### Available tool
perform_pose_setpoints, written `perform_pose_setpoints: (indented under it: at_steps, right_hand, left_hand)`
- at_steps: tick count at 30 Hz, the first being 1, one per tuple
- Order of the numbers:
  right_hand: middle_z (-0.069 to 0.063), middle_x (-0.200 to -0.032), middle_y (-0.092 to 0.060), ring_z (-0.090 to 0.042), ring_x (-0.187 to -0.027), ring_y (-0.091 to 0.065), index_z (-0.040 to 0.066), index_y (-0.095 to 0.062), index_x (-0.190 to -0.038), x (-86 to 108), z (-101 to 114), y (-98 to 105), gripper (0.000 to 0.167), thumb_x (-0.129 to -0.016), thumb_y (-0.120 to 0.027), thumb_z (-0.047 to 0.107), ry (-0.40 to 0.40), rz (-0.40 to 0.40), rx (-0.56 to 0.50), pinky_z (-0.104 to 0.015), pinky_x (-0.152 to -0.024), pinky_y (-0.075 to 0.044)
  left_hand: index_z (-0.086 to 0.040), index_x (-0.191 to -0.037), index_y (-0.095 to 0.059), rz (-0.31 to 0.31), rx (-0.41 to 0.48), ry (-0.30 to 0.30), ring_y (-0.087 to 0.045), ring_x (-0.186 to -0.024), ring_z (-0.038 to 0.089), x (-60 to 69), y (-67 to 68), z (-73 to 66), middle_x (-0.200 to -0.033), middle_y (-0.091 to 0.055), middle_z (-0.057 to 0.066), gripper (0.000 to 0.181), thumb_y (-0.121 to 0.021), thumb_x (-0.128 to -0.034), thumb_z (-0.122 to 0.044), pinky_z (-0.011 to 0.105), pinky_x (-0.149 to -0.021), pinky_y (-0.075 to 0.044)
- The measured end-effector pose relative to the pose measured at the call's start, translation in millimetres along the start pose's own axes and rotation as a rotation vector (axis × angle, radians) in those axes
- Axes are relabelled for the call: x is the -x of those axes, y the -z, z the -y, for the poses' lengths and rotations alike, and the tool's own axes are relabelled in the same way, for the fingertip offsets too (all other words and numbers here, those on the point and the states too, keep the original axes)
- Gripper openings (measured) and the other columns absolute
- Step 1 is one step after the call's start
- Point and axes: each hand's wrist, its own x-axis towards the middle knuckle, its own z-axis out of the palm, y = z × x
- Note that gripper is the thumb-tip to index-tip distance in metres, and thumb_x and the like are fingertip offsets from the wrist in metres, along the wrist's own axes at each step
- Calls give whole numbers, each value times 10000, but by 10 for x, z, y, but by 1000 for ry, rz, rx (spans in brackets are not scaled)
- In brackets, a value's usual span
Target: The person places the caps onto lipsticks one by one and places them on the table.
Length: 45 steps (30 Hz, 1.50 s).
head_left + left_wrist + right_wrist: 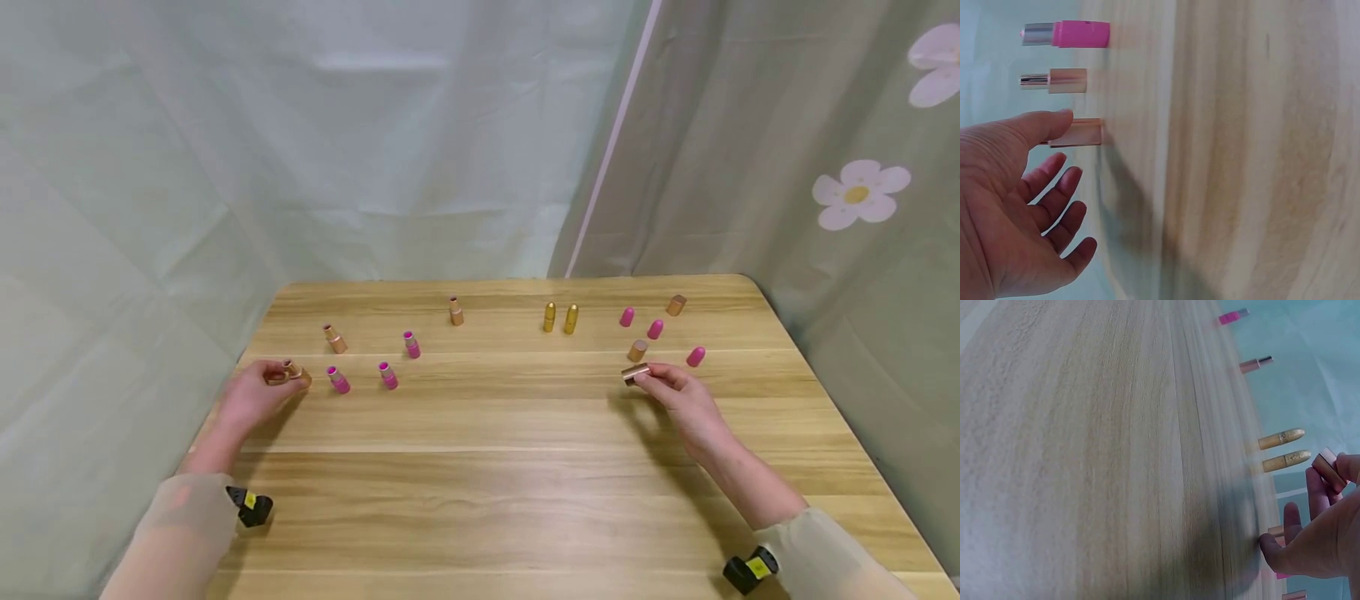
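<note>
At the table's left, my left hand [255, 395] is beside an uncapped rose-gold lipstick tube [297, 372]. The left wrist view has the thumb overlapping this tube [1079, 133], while the four fingers stand apart from it, loosely bent; whether the thumb touches it I cannot tell. On the right, my right hand [686, 407] pinches a rose-gold lipstick cap [635, 374] between thumb and fingers, tilted on its side above the table. Another rose-gold cap [637, 351] stands just behind it. In the right wrist view the held cap [1329, 472] shows partly behind the fingers.
Two gold bullet-shaped lipsticks [560, 318] stand at the back centre. Pink caps [656, 329] and a rose-gold cap [677, 305] are at the right rear. Uncapped pink tubes [388, 376] and rose-gold tubes [456, 312] stand left of centre. Curtains [450, 150] surround the wooden table [480, 500].
</note>
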Motion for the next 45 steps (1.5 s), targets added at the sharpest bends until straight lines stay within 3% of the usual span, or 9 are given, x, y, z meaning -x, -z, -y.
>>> perform_pose_setpoints:
  at_steps: [4, 15, 19, 25, 28, 32, 35, 38, 45]
  right_hand:
    - [161, -1058, -673, -34, -1054, -573, 1, -632, -1267, 9, 2, 5, 399, -1007, -680, 300, -6, 5, 5, -180, -946, -404]
    - [157, -1052, -681, -41, -1048, -579, -15, -619, -1283, 7, -10, 11, 413, -1012, -672, 292, 3, 2, 3, -181, -947, -410]
    - [166, -1040, -686, -19, -1031, -590, 2, -625, -1258, 0, -20, -4, 370, -1009, -679, 271, 5, 1, -24, -161, -938, -425]
    - [151, -1035, -693, -18, -1025, -630, -57, -552, -1307, -3, -3, -2, 429, -1018, -665, 239, 5, 3, -62, -199, -963, -485]
    - [144, -1032, -689, -36, -1029, -640, -61, -527, -1319, -9, 1, 6, 443, -1020, -662, 237, 3, 4, -58, -219, -963, -497]
    - [120, -1029, -703, -54, -1014, -647, -65, -544, -1303, -14, 2, 3, 431, -1004, -686, 210, 15, 15, -65, -207, -934, -500]
    - [100, -1023, -716, -54, -994, -651, -73, -553, -1309, -14, 7, -10, 434, -986, -709, 172, 30, 22, -80, -196, -907, -506]
    - [81, -1022, -725, -65, -996, -659, -79, -555, -1315, -12, 20, -26, 433, -972, -720, 127, 38, 26, -106, -207, -907, -515]
    - [86, -1051, -691, -61, -994, -625, -61, -585, -1295, 2, 25, -26, 399, -975, -719, 135, 50, 22, -51, -203, -884, -516]
  left_hand:
    - [122, -1268, -534, -18, -27, -15, -577, -1120, 488, -33, -51, 43, -1223, -606, 350, 556, -700, -981, -324, 592, -958, -446]
    - [115, -1248, -535, -73, -41, -15, -573, -1066, 468, -65, -137, 142, -1172, -606, 332, 570, -672, -995, -378, 596, -913, -454]
    - [103, -1178, -566, -126, 4, -5, -594, -1003, 386, -53, -141, 159, -1117, -630, 294, 515, -691, -980, -356, 463, -849, -476]
    - [91, -1133, -566, -209, 90, -25, -541, -846, 67, -19, -13, 97, -1081, -630, 216, 402, -679, -966, -256, 172, -715, -434]
    - [86, -1178, -557, -216, 98, -44, -554, -885, 90, 7, 62, -5, -1114, -623, 223, 426, -668, -974, -271, 180, -732, -434]
    - [85, -1255, -549, -204, 77, -84, -570, -1054, 334, 63, 115, -204, -1187, -600, 272, 511, -643, -997, -346, 362, -840, -435]
    - [73, -1271, -561, -191, 69, -139, -532, -1141, 419, 101, 108, -382, -1223, -590, 274, 519, -633, -1007, -368, 467, -877, -405]
    - [48, -1239, -603, -192, 61, -204, -534, -1139, 407, 124, 67, -574, -1195, -620, 240, 459, -646, -1005, -345, 489, -884, -401]
    - [-21, -1150, -674, -144, -1, -346, -561, -1095, 370, 171, -93, -976, -1128, -669, 178, 294, -708, -985, -262, 540, -907, -427]
